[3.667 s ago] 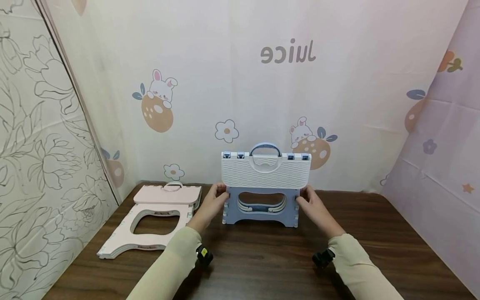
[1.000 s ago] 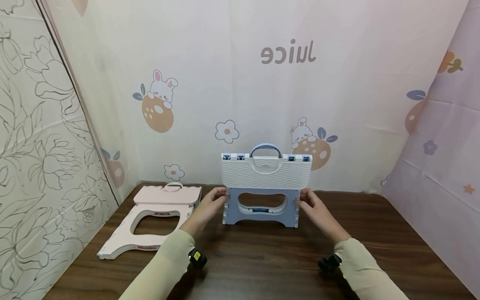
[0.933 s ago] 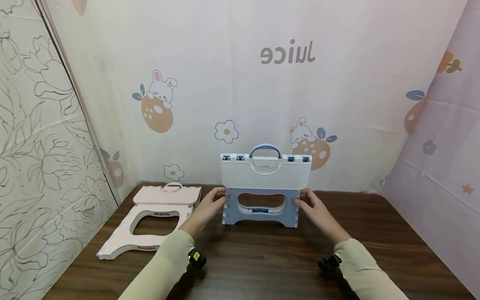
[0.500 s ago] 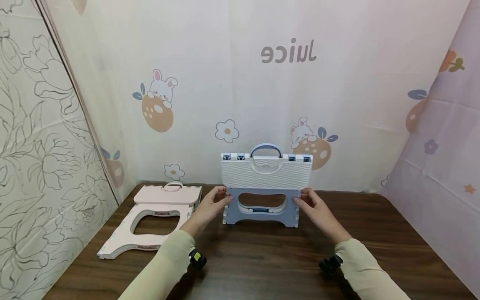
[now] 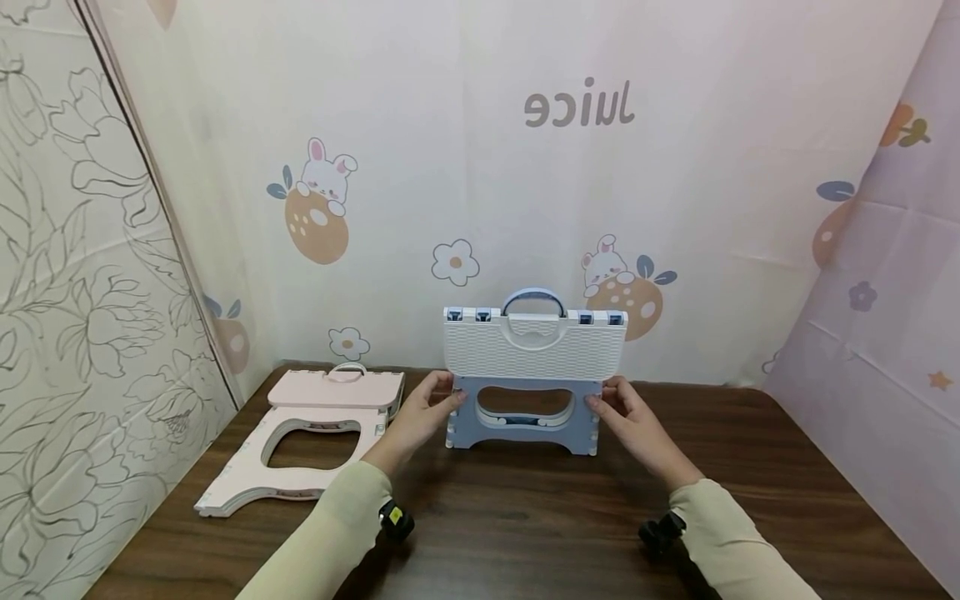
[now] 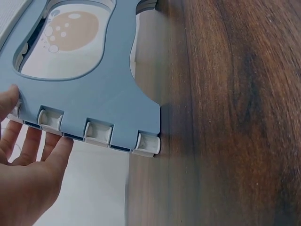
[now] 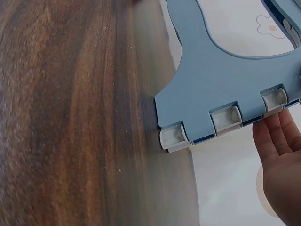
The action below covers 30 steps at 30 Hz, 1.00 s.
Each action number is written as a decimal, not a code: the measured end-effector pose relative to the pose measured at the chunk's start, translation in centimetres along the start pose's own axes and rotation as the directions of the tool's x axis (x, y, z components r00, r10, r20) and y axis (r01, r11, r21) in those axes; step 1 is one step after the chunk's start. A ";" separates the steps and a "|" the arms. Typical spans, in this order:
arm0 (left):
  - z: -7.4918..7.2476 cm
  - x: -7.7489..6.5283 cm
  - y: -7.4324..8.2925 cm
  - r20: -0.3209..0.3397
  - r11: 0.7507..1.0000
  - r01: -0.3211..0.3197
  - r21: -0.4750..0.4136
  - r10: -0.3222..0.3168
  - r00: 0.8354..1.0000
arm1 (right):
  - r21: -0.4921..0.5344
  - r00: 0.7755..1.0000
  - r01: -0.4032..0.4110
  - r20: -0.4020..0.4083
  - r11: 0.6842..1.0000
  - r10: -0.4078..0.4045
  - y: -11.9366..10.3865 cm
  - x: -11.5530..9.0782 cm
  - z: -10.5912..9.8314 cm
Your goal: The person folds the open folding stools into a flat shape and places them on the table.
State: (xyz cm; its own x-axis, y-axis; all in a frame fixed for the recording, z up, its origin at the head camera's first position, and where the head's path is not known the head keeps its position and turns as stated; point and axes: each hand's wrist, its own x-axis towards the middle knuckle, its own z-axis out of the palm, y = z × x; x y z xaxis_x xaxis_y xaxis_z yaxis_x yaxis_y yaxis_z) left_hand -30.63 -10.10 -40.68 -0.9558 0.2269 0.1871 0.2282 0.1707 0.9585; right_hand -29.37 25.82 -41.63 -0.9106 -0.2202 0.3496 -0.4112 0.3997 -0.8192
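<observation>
A folding step stool (image 5: pixel 525 421) stands upright on the table. Its textured white top (image 5: pixel 534 346) hangs down in front of the blue leg panel, and a blue-and-white carry handle (image 5: pixel 534 297) rises above. My left hand (image 5: pixel 414 423) grips the leg panel's left edge, thumb on the front. On the opposite edge, my right hand (image 5: pixel 633 429) holds the panel the same way. The left wrist view shows fingers (image 6: pixel 33 143) behind the hinged edge. In the right wrist view, fingers (image 7: pixel 277 134) reach behind the white hinge knuckles; the thumb is out of view there.
A pink folding stool (image 5: pixel 337 479) lies folded flat on the left of the dark wooden table (image 5: pixel 525 533). Just past the table's back edge hangs a printed curtain (image 5: pixel 450 150). More curtains close off both sides.
Both forearms have shifted slightly outward since the oldest frame. Less of the inner frame shows through the blue panel's opening. The left thumb has come back onto the panel's front; the stool stays in place.
</observation>
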 end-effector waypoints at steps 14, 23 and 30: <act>0.0 -0.2 0.4 -0.024 0.999 -0.001 0.032 0.002 1.000 | 0.005 1.000 0.012 -0.010 1.000 -0.012 -0.6 0.0 -0.1; 0.0 -0.4 0.7 -0.010 0.999 -0.007 0.035 0.008 1.000 | 0.019 1.000 0.009 -0.007 1.000 -0.009 -1.3 -0.3 -0.2; -0.1 -0.5 1.2 -0.015 0.999 -0.019 0.027 0.020 1.000 | -0.007 0.999 -0.033 -0.004 0.999 0.033 -1.8 -0.3 -0.4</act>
State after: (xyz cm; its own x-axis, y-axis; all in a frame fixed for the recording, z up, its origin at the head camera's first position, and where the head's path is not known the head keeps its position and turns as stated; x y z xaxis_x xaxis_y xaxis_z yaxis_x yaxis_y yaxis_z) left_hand -29.92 -10.07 -39.56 -0.9538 0.2160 0.2090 0.2514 0.1923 0.9486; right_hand -28.37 25.52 -40.03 -0.9239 -0.2035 0.3241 -0.3811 0.4127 -0.8273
